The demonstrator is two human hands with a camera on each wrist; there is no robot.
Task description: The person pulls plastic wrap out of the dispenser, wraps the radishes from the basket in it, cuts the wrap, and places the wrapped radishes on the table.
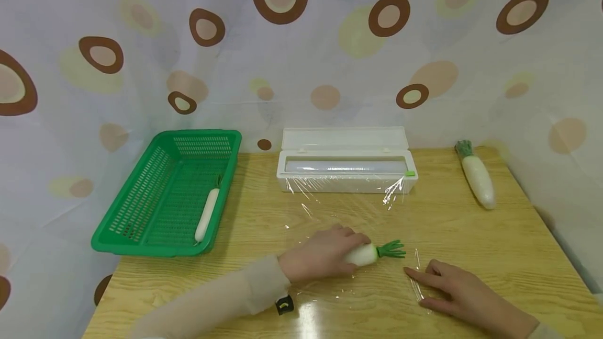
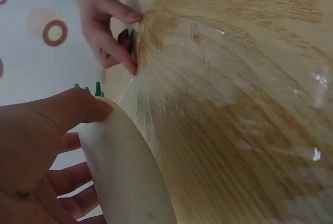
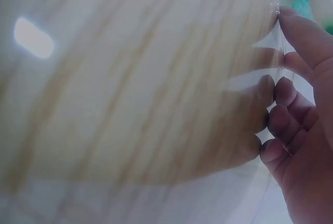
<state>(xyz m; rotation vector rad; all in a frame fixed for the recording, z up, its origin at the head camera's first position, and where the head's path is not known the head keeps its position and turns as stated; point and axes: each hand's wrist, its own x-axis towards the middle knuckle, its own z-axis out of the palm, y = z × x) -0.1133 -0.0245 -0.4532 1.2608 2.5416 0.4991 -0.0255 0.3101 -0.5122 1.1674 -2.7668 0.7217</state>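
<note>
My left hand (image 1: 325, 252) grips a white radish (image 1: 361, 256) with short green stalks, thumb and fingers on opposite sides of it. In the left wrist view, the radish (image 2: 127, 167) is tilted close over the film. Clear plastic wrap (image 1: 339, 218) stretches over the wooden table from a white dispenser box (image 1: 348, 184). At the wrap's near right edge is my right hand (image 1: 457, 292), its thumb and index fingertips touching the film, spread apart. In the right wrist view, the other fingers of this hand (image 3: 307, 115) are bent beside the film.
A green basket (image 1: 160, 251) stands at the left, holding another white radish (image 1: 207, 216). One more radish (image 1: 478, 182), shiny on its surface, lies at the back right. The dispenser's lid (image 1: 346, 138) is raised, and a patterned curtain (image 1: 301, 77) hangs behind the table (image 1: 518, 255).
</note>
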